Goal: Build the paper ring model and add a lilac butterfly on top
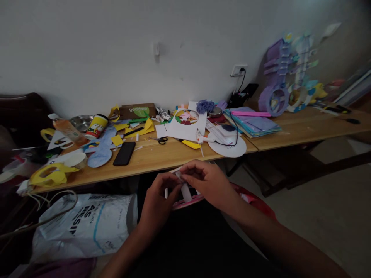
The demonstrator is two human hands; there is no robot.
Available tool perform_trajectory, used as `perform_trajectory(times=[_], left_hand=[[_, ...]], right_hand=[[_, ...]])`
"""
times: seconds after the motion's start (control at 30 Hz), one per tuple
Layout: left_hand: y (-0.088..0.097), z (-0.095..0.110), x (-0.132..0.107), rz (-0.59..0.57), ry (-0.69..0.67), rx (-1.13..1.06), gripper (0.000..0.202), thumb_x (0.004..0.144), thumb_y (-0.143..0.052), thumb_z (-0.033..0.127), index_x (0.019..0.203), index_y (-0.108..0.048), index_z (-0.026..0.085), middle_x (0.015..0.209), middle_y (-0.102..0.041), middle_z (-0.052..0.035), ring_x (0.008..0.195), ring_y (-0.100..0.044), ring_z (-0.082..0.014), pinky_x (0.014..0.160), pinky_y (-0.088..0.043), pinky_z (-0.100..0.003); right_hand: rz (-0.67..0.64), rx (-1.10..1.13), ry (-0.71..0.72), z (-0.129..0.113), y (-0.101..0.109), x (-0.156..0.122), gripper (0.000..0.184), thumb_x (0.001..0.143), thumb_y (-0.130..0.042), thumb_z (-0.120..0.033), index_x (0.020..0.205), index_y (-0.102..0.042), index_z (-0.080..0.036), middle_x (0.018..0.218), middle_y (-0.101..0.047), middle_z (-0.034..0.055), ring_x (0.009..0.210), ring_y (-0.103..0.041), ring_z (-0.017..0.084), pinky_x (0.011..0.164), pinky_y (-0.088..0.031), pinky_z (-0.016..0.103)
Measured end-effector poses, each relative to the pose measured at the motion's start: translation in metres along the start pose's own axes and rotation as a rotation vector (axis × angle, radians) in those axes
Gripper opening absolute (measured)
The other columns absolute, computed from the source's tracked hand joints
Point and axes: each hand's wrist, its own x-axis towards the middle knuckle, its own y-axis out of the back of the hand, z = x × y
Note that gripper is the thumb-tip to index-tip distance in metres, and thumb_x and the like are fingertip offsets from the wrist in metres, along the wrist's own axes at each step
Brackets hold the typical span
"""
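Below the front edge of the wooden table, both my hands meet over my lap. My left hand and my right hand are closed in a pinch on a small white paper strip. The strip hangs down between the fingertips. Under my hands lies a pink-edged flat piece, partly hidden by my fingers.
The table holds a black phone, scissors, a white glue gun, yellow paper scraps, a yellow cup, a bottle and stacked coloured sheets. A white plastic sack sits at lower left. A purple paper model stands at right.
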Motion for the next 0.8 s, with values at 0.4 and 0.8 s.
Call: perform_trajectory(times=[0.4,0.8], left_hand=[[0.009,-0.005,0.0,0.019,-0.174,0.181,0.014,0.087,-0.067,0.016,0.098,-0.068,0.025,0.094,-0.071,0.0003,0.09,-0.07,-0.014,0.082,-0.054,-0.026],[0.007,-0.012,0.003,0.102,-0.509,0.345,0.024,0.085,-0.064,0.002,0.096,-0.066,0.023,0.095,-0.075,-0.0004,0.09,-0.072,-0.0131,0.083,-0.056,-0.024]], right_hand=[[0.069,-0.175,0.092,-0.006,-0.006,-0.002,0.028,0.081,-0.064,-0.005,0.105,-0.067,-0.02,0.096,-0.074,0.002,0.089,-0.07,0.015,0.083,-0.056,0.03],[-0.06,-0.319,0.159,-0.005,-0.002,-0.003,0.059,0.084,-0.057,-0.002,0.14,-0.048,-0.017,0.108,-0.072,0.0046,0.098,-0.068,0.017,0.092,-0.054,0.035]])
